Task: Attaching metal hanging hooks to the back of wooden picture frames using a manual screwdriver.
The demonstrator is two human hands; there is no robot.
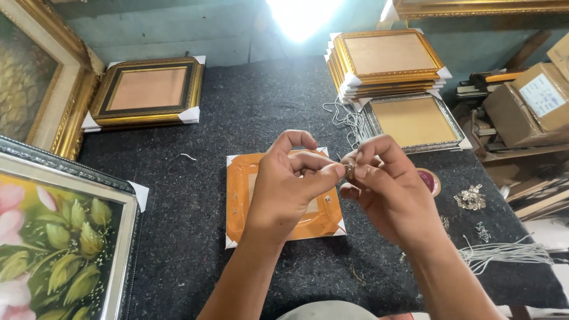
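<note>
My left hand [293, 178] and my right hand [385, 184] meet above a small orange picture frame [240, 189] that lies flat on the dark felt table [195, 237]. Between the fingertips of both hands I pinch a tiny metal hanger piece [349, 172]. The frame has white paper corner guards, and both hands hide much of its middle and right side.
A gold frame [147, 89] lies at the back left, a stack of gold frames [388, 59] at the back right, a silver frame [415, 121] in front of it. White strings [507, 252], a pile of metal hangers [471, 197] and a tape roll [431, 181] lie right. A flower painting [59, 237] sits left.
</note>
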